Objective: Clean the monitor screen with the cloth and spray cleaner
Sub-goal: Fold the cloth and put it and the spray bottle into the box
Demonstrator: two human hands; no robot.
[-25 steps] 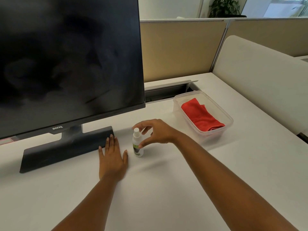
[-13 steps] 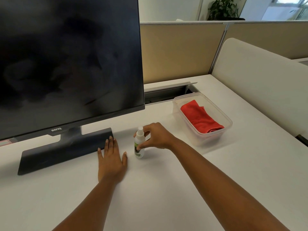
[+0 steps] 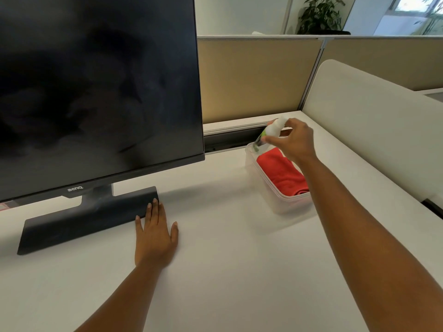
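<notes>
A black monitor (image 3: 96, 87) with a smudged dark screen stands on the left of the white desk (image 3: 227, 271). My right hand (image 3: 296, 140) grips a small white spray bottle (image 3: 269, 133) with a green label. It holds the bottle tilted in the air above the far end of a clear plastic box (image 3: 285, 204). A folded red cloth (image 3: 282, 174) lies in that box. My left hand (image 3: 155, 233) rests flat on the desk, fingers straight, with its fingertips at the right end of the monitor's base (image 3: 79, 224).
A beige partition (image 3: 254, 77) runs behind the desk, with a dark cable slot (image 3: 227, 137) along its foot. A cream divider panel (image 3: 374, 121) borders the desk's right side. A potted plant (image 3: 318, 15) stands beyond the partition.
My right hand closed on the spray bottle, lifted it off the desk and carried it right and away, over the box. My left hand stayed flat on the desk.
</notes>
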